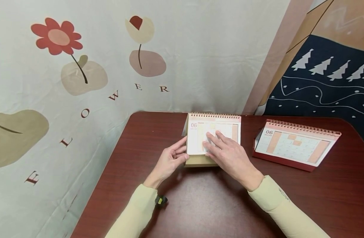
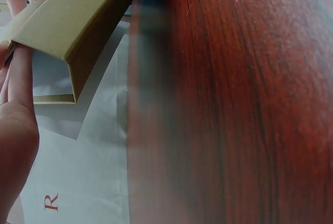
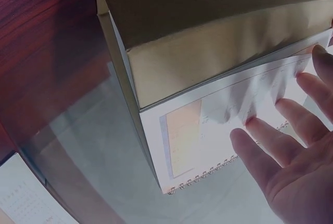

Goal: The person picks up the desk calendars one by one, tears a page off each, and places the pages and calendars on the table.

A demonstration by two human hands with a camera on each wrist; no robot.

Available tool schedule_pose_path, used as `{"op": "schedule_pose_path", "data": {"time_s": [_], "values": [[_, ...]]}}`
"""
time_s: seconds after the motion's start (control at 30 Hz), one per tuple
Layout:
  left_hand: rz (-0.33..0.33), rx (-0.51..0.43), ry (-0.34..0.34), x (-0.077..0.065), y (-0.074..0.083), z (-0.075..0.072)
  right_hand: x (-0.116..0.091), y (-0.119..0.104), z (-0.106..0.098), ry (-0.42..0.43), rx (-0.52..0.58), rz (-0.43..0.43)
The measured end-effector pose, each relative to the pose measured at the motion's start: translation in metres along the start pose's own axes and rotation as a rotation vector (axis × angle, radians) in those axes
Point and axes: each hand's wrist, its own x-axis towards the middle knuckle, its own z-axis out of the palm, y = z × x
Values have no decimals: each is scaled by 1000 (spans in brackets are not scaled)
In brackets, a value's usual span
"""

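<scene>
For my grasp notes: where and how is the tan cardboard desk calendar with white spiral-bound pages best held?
Probably by the left edge of the tan cardboard stand, from the left, where the left hand is: that end is open and hollow, so its thin wall can be pinched. The white pages look poorer: one sheet bends loose.

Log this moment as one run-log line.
left hand: grips left side of tan cardboard-based spiral desk calendar | right hand: touches its white page | red-based spiral desk calendar: stands at right, untouched
</scene>
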Motion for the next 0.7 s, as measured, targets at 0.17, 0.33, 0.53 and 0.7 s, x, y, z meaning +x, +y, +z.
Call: {"op": "schedule_pose_path", "data": {"time_s": [0.17,0.33,0.53,0.7], "values": [[10,13,12,0,-3,-2,-2,-3,-1,2,-9,-46],[10,19,16,0,-3,-2,-1,-4,-1,71,1,-97],[9,21,10,0,-4,-2,0,-3,-3,126,28,-96],[4,16,15,0,-4,-2,0,-2,-2,144,52,-92]]}}
